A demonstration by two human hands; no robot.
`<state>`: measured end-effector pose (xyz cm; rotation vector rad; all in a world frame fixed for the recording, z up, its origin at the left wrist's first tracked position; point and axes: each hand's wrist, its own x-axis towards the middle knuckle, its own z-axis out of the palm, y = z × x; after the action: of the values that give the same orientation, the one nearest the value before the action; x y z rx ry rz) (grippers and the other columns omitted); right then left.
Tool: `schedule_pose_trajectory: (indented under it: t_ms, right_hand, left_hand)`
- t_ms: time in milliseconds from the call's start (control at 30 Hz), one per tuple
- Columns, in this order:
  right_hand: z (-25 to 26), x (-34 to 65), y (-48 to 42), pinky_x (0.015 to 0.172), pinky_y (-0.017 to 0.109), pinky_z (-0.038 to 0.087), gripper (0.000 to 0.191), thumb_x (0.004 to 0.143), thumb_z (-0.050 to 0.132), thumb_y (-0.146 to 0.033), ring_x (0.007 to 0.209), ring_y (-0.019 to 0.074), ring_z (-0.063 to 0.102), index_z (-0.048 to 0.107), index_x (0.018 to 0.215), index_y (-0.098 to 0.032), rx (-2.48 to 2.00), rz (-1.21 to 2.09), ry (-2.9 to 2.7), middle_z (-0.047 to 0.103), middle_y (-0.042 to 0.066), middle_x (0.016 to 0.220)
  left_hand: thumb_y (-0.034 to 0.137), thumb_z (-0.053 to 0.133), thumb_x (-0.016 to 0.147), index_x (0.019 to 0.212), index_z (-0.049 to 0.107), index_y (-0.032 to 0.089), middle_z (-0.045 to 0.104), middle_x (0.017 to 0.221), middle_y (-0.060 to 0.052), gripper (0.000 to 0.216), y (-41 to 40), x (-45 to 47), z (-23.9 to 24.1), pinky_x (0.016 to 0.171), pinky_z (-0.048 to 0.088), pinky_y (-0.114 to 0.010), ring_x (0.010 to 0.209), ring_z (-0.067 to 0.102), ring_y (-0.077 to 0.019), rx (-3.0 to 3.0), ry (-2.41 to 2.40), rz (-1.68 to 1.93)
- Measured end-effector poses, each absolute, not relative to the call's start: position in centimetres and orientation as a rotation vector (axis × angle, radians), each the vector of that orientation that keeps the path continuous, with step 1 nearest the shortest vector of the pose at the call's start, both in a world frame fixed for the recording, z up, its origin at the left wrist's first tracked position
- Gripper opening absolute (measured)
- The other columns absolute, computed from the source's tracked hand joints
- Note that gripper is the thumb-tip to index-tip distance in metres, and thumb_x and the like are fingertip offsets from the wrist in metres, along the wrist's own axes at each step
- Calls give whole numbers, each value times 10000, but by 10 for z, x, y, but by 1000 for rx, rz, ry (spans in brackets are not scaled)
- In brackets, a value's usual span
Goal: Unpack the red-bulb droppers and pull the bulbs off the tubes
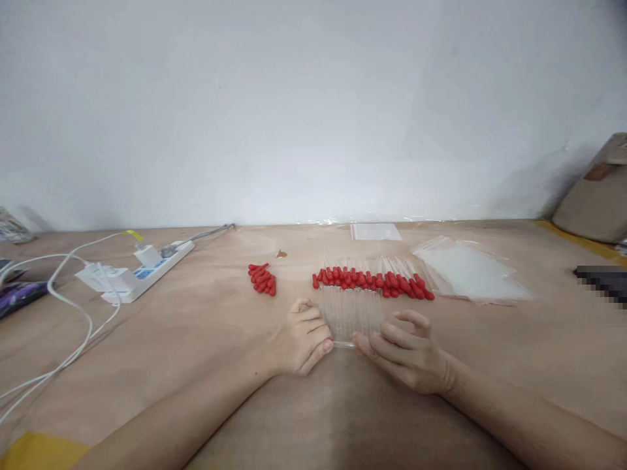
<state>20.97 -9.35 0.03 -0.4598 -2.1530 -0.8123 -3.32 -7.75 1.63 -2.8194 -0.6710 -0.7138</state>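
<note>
A row of glass droppers (351, 316) with clear tubes and red rubber bulbs lies on the table in front of me. My left hand (304, 338) is curled closed against the left side of the row, its thumb near the lower tube ends. From the right, my right hand (405, 349) presses bent fingers against the row's lower right corner. A thin clear edge shows between the two hands. More red bulbs (404, 284) lie at the right of the row, with tubes pointing away. Apart on the left is a small pile of red bulbs (263, 281).
Clear plastic bags (470, 271) are stacked at the right, and one small zip bag (376, 232) lies near the wall. A white power strip (151, 277) with chargers and white cables (73, 300) occupies the left. A brown bag-like object (595, 196) stands far right.
</note>
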Motion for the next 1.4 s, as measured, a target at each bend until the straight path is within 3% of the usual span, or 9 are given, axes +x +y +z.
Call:
schedule_pose_trajectory:
  t_ms: [100,200,400,633,800,1000,1200,1400]
  right_hand:
    - [5,221,-89,834,309,304,199,774,592,-159,629,66,491,619,959,-228,-644,-798,-2043,592,-79,607]
    - [7,226,-84,782,308,306,174,771,588,-187,607,86,491,628,938,-219,-949,-706,-1960,605,-55,597]
    - [3,226,-81,766,315,293,142,775,487,-188,557,107,503,628,771,-183,-1190,-667,-1966,588,-23,553]
    - [0,228,-79,766,330,281,177,788,466,-177,571,122,515,604,677,-178,-1235,-736,-2041,592,-13,552]
    - [-4,226,-77,772,339,280,171,775,471,-161,598,132,523,630,715,-184,-1239,-690,-2088,605,-3,582]
    - [-8,224,-78,812,348,281,176,786,477,-170,645,133,542,650,815,-184,-1198,-578,-2102,641,4,662]
    - [-7,220,-80,843,376,272,234,804,513,-359,734,164,558,645,872,-178,-1191,-435,-2146,665,29,782]
    - [-7,215,-79,833,380,277,387,797,490,-495,763,182,546,644,913,-159,-1232,-376,-2175,652,58,794]
  left_hand:
    - [202,262,876,694,471,172,510,618,-11,280,-71,-53,22,766,324,-363,629,441,-145,-2732,-1047,-838]
    - [231,240,905,858,516,174,552,769,-39,285,-57,-74,31,758,362,-342,748,495,-167,-2512,-1458,-985]
    - [217,391,849,1095,450,156,570,962,-90,261,-25,-98,20,779,427,-326,893,533,-202,-2337,-1614,-909]
    - [158,429,799,786,536,170,586,798,-79,109,-12,-96,6,728,440,-335,809,523,-223,-2259,-1398,-605]
    - [187,459,791,739,589,160,568,811,-92,143,-9,-97,3,707,447,-325,794,524,-214,-2165,-1393,-623]
    - [344,492,804,725,637,163,564,810,-89,245,-12,-96,2,736,435,-326,789,526,-204,-2144,-1380,-737]
    - [400,506,791,833,641,190,590,897,-87,253,-27,-83,10,766,363,-370,878,500,-239,-2080,-1355,-703]
    - [369,478,809,735,614,195,578,835,-60,233,-33,-58,16,761,321,-370,843,485,-214,-2154,-1409,-664]
